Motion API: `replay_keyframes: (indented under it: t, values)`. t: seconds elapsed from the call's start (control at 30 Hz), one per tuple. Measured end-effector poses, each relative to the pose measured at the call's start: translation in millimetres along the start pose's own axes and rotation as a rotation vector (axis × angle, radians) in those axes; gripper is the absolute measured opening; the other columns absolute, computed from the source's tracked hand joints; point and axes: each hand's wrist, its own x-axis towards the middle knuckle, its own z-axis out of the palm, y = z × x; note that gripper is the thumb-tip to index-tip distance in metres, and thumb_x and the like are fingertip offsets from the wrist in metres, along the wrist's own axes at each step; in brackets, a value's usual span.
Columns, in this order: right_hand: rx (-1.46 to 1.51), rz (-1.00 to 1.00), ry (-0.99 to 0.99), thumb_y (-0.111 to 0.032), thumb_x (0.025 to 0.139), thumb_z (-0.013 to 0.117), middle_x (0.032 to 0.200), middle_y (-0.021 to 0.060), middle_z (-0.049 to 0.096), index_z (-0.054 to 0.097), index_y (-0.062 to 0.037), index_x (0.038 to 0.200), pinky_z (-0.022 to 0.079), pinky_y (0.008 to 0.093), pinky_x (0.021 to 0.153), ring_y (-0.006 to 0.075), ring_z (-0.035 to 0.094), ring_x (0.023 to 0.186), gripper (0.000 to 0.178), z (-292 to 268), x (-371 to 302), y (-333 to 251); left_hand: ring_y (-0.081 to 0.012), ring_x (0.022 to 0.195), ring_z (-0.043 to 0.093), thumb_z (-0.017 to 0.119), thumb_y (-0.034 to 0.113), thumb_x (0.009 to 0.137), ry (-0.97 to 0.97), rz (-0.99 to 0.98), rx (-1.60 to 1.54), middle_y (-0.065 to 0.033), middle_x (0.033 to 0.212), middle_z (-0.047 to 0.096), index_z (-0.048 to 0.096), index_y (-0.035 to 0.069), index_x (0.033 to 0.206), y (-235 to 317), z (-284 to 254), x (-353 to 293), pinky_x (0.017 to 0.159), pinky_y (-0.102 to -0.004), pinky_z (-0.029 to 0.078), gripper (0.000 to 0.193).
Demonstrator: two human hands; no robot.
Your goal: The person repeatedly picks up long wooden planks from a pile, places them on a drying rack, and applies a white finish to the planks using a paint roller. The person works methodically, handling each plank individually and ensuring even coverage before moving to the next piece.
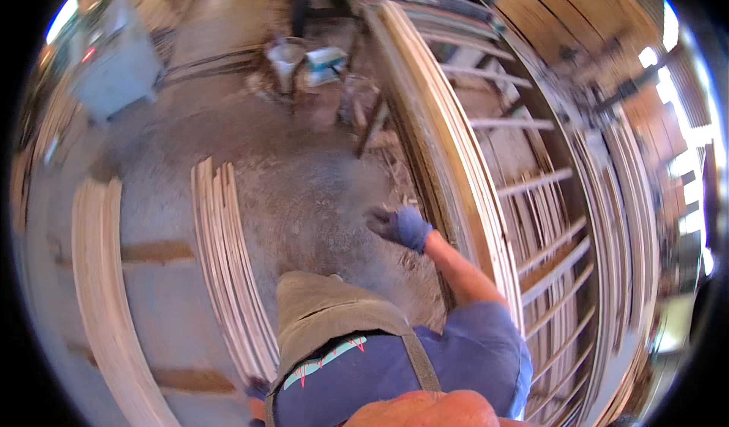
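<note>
My right hand, in a dark-palmed glove with a blue cuff, hangs over the floor to the left of a long stack of wooden strips. Its fingers are loosely bent, slightly blurred, and nothing shows in them. At the lower edge, my left hand, also gloved, is down by the near end of a bundle of thin wooden strips. My body hides most of that hand, so whether it touches the strips cannot be made out. I wear a brown apron over a blue shirt.
Another bundle of long boards lies farther left across wooden bearers. On the right runs a rack with crossbars and more strips. Ahead stand a white bucket, a blue-and-white container and, far left, a grey-blue cabinet.
</note>
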Motion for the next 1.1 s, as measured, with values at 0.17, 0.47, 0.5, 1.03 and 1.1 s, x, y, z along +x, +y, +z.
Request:
replay_keyframes:
  t: [0.17, 0.47, 0.5, 1.03, 1.1]
  values:
    - [0.221, 0.327, 0.085, -0.037, 0.09, 0.057, 0.096, 0.0183, 0.067, 0.065, -0.0104, 0.105, 0.053, 0.0438, 0.073, 0.0361, 0.065, 0.085, 0.032, -15, 77, -24, -0.0273, 0.096, 0.06, 0.047, 0.036, 0.098, -0.084, -0.115, 0.37, -0.0139, 0.104, 0.062, 0.056, 0.009, 0.105, 150, 104, 51, 0.073, -0.0444, 0.048, 0.029]
    - [0.273, 0.593, 0.836, -0.027, 0.092, 0.063, 0.098, 0.0162, 0.07, 0.066, -0.0088, 0.112, 0.054, 0.0314, 0.079, 0.0214, 0.07, 0.087, 0.027, -107, -16, 112, -0.024, 0.1, 0.06, 0.046, 0.032, 0.101, -0.572, 0.535, 0.958, -0.0107, 0.11, 0.062, 0.059, 0.003, 0.123, 385, 499, 82, 0.087, -0.0402, 0.05, 0.038]
    - [0.242, 0.751, 0.854, -0.022, 0.094, 0.061, 0.107, 0.0113, 0.068, 0.066, -0.006, 0.114, 0.053, 0.0311, 0.086, 0.0165, 0.064, 0.091, 0.026, -117, -58, 129, -0.0189, 0.096, 0.062, 0.052, 0.029, 0.099, -0.826, 0.698, 1.257, -0.0077, 0.108, 0.062, 0.06, -0.001, 0.117, 367, 590, 22, 0.091, -0.0313, 0.048, 0.036]
    - [0.87, 0.901, -0.162, -0.081, 0.076, 0.052, 0.078, 0.0074, 0.063, 0.067, -0.0024, 0.092, 0.045, 0.0368, 0.062, 0.0209, 0.056, 0.067, 0.081, -57, -156, 265, -0.0361, 0.12, 0.052, 0.059, 0.029, 0.096, -1.355, 2.504, 1.481, -0.0212, 0.134, 0.052, 0.049, 0.001, 0.134, -76, 953, -348, 0.102, -0.0433, 0.042, 0.049]
    - [0.931, 0.951, -0.19, -0.08, 0.075, 0.054, 0.077, 0.0081, 0.063, 0.067, -0.0022, 0.093, 0.046, 0.0377, 0.063, 0.0222, 0.057, 0.066, 0.081, -63, -167, 266, -0.0361, 0.12, 0.052, 0.057, 0.03, 0.097, -1.482, 2.504, 1.403, -0.0211, 0.135, 0.05, 0.046, 0.001, 0.136, -89, 954, -358, 0.1, -0.0447, 0.044, 0.049]
